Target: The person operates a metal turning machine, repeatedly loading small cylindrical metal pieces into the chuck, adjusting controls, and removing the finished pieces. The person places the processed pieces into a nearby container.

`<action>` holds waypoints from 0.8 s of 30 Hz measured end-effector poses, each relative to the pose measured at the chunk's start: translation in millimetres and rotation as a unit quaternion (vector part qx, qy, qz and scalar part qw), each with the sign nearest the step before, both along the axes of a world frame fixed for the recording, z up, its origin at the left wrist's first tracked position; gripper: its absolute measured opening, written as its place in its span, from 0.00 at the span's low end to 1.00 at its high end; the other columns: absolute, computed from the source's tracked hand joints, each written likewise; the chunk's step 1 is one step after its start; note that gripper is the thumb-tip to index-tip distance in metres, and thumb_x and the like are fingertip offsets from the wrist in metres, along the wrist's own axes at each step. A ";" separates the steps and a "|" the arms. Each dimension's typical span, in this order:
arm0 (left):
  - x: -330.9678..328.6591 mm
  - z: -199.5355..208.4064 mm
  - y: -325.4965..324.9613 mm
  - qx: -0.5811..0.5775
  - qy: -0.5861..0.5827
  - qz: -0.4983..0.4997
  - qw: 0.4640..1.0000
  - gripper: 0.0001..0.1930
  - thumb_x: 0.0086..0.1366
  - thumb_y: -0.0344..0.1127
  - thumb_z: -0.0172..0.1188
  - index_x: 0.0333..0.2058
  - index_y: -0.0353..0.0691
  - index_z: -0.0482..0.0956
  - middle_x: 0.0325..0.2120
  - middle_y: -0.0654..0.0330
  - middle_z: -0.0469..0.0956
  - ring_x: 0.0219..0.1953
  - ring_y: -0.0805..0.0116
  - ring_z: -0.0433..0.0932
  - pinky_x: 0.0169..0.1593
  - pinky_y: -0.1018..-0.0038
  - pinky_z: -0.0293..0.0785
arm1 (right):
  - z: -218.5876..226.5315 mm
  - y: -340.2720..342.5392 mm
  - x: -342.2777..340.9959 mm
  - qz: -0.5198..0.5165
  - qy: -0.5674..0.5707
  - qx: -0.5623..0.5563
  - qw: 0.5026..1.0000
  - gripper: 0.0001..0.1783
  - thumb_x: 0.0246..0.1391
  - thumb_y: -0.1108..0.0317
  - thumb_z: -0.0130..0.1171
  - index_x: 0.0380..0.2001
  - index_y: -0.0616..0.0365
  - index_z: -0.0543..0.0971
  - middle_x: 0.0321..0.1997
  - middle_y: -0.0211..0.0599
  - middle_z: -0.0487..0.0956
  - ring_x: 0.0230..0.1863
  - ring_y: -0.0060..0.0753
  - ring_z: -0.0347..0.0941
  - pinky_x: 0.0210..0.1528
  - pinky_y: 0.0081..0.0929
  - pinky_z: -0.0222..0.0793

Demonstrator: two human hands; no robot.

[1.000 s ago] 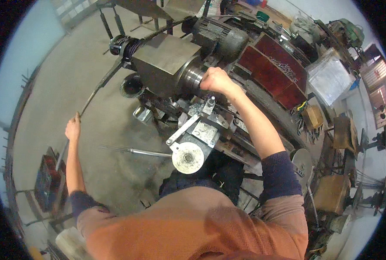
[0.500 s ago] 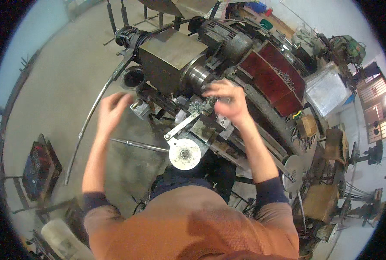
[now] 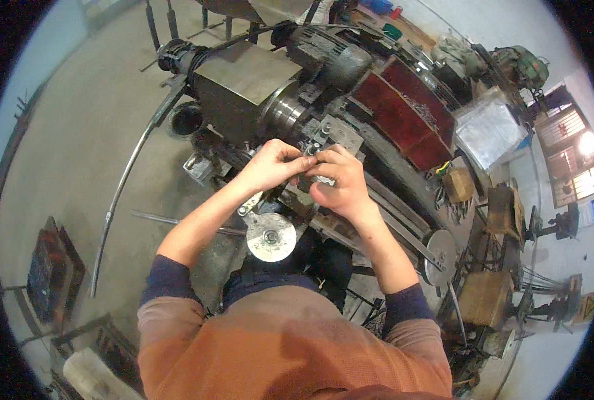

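Observation:
Over the carriage of a metal lathe, my two hands meet fingertip to fingertip. The fingers of my left hand (image 3: 275, 165) are pinched together beside those of my right hand (image 3: 340, 177), which are curled inward. Whatever is between them is too small or too hidden to name. Just beyond the fingertips is the tool post (image 3: 339, 132) with its bolts. The shiny round chuck (image 3: 287, 115) sticks out of the grey headstock (image 3: 233, 83). Closer to my body, below my left wrist, is a pale round handwheel (image 3: 271, 237).
A long metal bar (image 3: 113, 200) slants down at the left. Red trays (image 3: 403, 110) with metal bits lie behind the lathe bed, near a clear plastic-wrapped sheet (image 3: 489, 129). Another handwheel (image 3: 441, 257) is at the right. A small cardboard box (image 3: 458, 185) sits among tools.
My left hand has swung right and my right hand slightly down, so they now meet at the tool post. The whole view has shifted a little.

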State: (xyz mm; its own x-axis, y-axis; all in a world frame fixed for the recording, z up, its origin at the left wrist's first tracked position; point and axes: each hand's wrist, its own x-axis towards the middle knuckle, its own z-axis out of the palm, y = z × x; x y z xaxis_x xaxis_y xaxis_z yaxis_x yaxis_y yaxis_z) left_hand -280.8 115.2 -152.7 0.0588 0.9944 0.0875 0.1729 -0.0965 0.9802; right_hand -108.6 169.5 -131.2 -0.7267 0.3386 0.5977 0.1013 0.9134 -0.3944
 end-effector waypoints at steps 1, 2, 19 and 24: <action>-4.4 4.2 -3.4 -0.021 0.031 -0.007 0.999 0.17 0.60 0.43 0.56 0.24 0.32 0.79 0.14 0.64 0.74 0.19 0.81 0.71 0.23 0.81 0.64 | 1.9 4.2 -4.1 0.015 -0.028 -0.009 0.999 0.11 0.22 0.71 0.58 0.20 0.54 0.78 0.28 0.35 0.74 0.31 0.43 0.68 0.33 0.34 0.67; -8.9 1.7 -5.7 -0.022 -0.022 -0.007 0.999 0.17 0.60 0.43 0.55 0.25 0.32 0.79 0.13 0.63 0.74 0.19 0.81 0.72 0.23 0.81 0.65 | 4.2 8.6 -8.0 0.032 -0.056 -0.018 0.998 0.12 0.22 0.71 0.59 0.20 0.54 0.78 0.28 0.36 0.74 0.31 0.43 0.68 0.34 0.34 0.67; -234.6 -14.6 -198.8 -0.184 0.494 0.381 0.760 0.16 0.56 0.44 0.55 0.32 0.35 0.75 0.24 0.46 0.76 0.31 0.48 0.75 0.34 0.59 0.69 | -34.5 138.1 -67.7 -0.068 -0.279 -0.181 0.941 0.20 0.26 0.62 0.55 0.28 0.59 0.81 0.24 0.45 0.79 0.27 0.32 0.75 0.34 0.25 0.69; -247.8 -58.2 -192.7 -0.184 0.551 0.372 0.724 0.14 0.50 0.39 0.59 0.30 0.35 0.73 0.22 0.46 0.75 0.32 0.49 0.75 0.36 0.59 0.71 | -28.4 134.8 -79.0 -0.037 -0.303 -0.120 0.945 0.18 0.27 0.64 0.55 0.27 0.60 0.81 0.23 0.45 0.79 0.26 0.31 0.75 0.33 0.25 0.68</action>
